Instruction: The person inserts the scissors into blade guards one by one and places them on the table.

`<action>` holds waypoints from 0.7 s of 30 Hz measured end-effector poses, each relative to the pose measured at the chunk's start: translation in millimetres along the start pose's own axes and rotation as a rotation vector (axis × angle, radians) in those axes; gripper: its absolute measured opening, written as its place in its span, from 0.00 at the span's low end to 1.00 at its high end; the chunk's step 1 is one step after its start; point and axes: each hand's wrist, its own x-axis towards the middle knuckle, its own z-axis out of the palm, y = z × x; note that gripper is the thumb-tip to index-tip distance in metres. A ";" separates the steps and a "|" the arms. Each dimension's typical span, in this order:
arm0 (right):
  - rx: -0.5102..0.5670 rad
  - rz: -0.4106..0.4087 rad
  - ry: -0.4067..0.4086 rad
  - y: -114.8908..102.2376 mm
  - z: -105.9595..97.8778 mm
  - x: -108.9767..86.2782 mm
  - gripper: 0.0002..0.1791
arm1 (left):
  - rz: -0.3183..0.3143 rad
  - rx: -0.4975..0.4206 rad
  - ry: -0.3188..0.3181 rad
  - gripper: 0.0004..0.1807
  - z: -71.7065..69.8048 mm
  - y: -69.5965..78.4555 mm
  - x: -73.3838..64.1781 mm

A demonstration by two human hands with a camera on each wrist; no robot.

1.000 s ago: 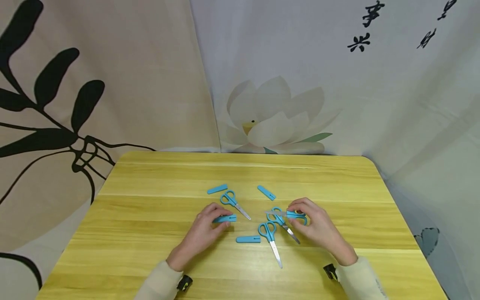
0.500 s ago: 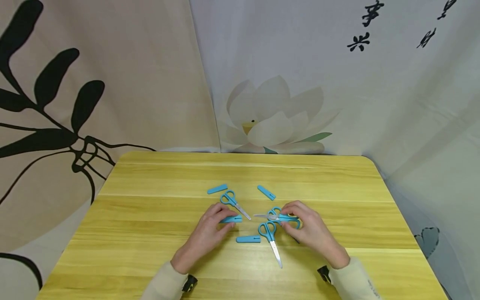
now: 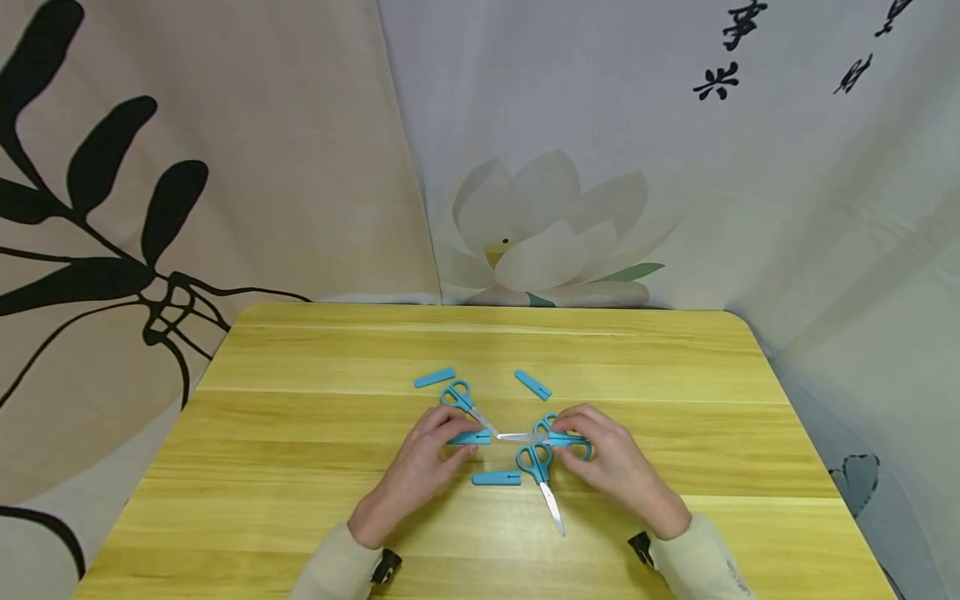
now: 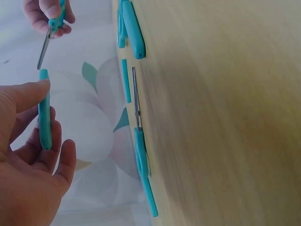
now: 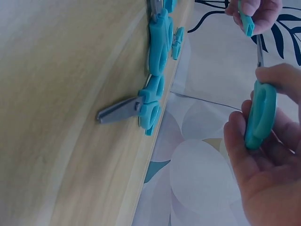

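Note:
My left hand (image 3: 427, 454) pinches a blue blade cover (image 4: 44, 113) between thumb and fingers, its open end facing right. Opposite it, my right hand (image 3: 611, 450) grips a pair of scissors (image 5: 262, 113) by the blue handles, blades together and pointing left. In the left wrist view the blade tip is right at the cover's mouth. Both things are held above the table. Under the right hand lies a second pair of scissors (image 5: 120, 109), partly hidden in the head view. Another pair of scissors (image 3: 542, 483) lies just in front, blades toward me.
A further pair of scissors (image 3: 459, 397) lies beyond the left hand. Loose blue covers rest on the wooden table (image 3: 300, 467): one cover (image 3: 435, 377) at back left, one cover (image 3: 533, 385) at back right, one cover (image 3: 497, 478) in front. A patterned curtain (image 3: 562, 125) hangs behind.
My right hand has carried the scissors leftward, and my left hand has brought the cover a little to the right. The gap between blade tip and cover has narrowed.

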 end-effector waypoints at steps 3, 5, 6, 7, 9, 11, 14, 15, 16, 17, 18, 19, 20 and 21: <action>0.008 -0.007 -0.001 -0.6 1.5 0.5 0.15 | -0.008 -0.016 -0.011 0.13 0.0 1.6 0.9; 0.009 -0.009 -0.004 -1.3 2.2 1.1 0.15 | -0.012 -0.022 -0.015 0.13 0.4 2.4 1.4; 0.010 -0.009 -0.005 -1.6 2.4 1.4 0.15 | -0.015 -0.023 -0.015 0.13 0.7 2.6 1.6; 0.008 -0.010 -0.006 -2.1 2.4 1.5 0.15 | -0.013 -0.024 -0.013 0.13 1.0 2.9 1.8; 0.004 -0.008 -0.007 -3.0 2.3 1.7 0.15 | -0.006 -0.025 -0.006 0.13 2.0 2.9 2.1; 0.001 -0.007 -0.009 -3.5 2.4 1.8 0.15 | 0.005 -0.025 0.002 0.13 2.9 2.8 2.4; -0.001 -0.008 -0.012 -3.4 2.9 1.8 0.14 | 0.012 -0.026 0.009 0.14 3.7 2.9 2.3; -0.002 -0.006 -0.014 -3.2 3.3 1.8 0.14 | 0.011 -0.027 0.008 0.14 3.6 3.2 2.3; -0.002 -0.005 -0.015 -3.0 3.5 1.7 0.14 | 0.010 -0.026 0.008 0.14 3.7 3.4 2.3; -0.003 -0.004 -0.015 -2.8 3.7 1.5 0.14 | 0.008 -0.026 0.006 0.14 3.7 3.7 2.2; -0.005 -0.004 -0.015 -2.6 3.7 1.4 0.15 | 0.006 -0.025 0.005 0.14 3.8 3.9 2.3; -0.005 -0.004 -0.014 -2.5 3.7 1.2 0.15 | 0.004 -0.022 0.004 0.13 4.0 4.1 2.3; -0.005 -0.004 -0.012 -2.5 3.6 1.0 0.15 | 0.004 -0.020 0.004 0.13 4.0 4.3 2.4; -0.006 -0.006 -0.009 -2.6 3.3 0.9 0.15 | 0.003 -0.019 0.004 0.13 3.9 4.8 2.5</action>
